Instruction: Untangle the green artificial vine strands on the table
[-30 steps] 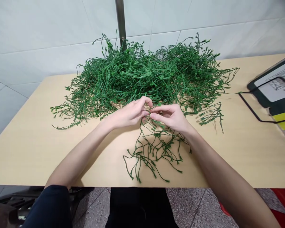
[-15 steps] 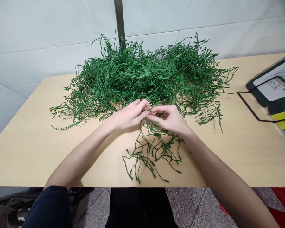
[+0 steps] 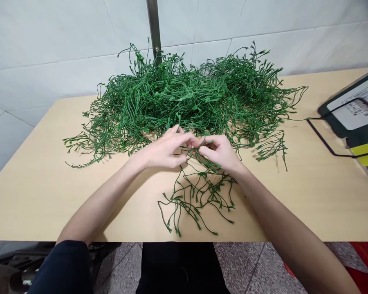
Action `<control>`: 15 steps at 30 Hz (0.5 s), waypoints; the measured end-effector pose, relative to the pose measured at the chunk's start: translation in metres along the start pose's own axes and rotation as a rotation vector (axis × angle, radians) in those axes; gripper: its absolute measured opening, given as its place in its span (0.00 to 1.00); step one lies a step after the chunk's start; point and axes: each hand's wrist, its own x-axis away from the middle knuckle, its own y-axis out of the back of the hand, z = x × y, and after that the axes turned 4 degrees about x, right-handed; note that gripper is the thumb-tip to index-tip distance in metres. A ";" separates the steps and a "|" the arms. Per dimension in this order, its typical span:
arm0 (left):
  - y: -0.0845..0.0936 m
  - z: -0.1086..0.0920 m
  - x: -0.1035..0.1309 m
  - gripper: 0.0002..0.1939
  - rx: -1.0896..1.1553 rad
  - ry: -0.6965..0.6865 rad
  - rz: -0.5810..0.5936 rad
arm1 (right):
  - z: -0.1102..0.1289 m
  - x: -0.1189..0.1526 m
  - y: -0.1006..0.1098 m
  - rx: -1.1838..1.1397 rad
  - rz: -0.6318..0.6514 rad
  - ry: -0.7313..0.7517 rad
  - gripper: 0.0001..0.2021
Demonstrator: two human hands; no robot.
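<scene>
A wide, tangled heap of green plastic stems (image 3: 184, 94) lies at the back of the table. At its front edge my left hand (image 3: 170, 149) has its thumb and fingers apart, the fingertips touching the other hand's fingers. Thin stems pass beside its thumb. My right hand (image 3: 219, 152) pinches green stems between thumb and forefinger. Below both hands a smaller, loose spread of stems (image 3: 199, 200) lies on the wood, its upper end reaching up to the right hand.
The pale wooden table (image 3: 49, 196) meets a tiled wall, where a metal post (image 3: 153, 28) stands behind the heap. On the right are a dark bag or package with a white label (image 3: 355, 106) and a black strap. A red object (image 3: 363, 261) shows below the table.
My left thumb has moved away from its fingers and down to the left. More stems now show between and under my hands. The heap has stayed put.
</scene>
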 end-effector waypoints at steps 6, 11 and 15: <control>-0.005 0.001 -0.003 0.12 -0.092 0.047 -0.014 | 0.006 0.000 -0.001 -0.036 0.040 -0.010 0.06; -0.009 0.003 -0.004 0.14 -0.150 0.008 -0.051 | 0.008 -0.001 0.001 -0.056 0.150 -0.117 0.07; -0.011 0.003 -0.005 0.15 -0.167 -0.005 -0.059 | 0.008 -0.001 0.000 -0.060 0.123 -0.070 0.07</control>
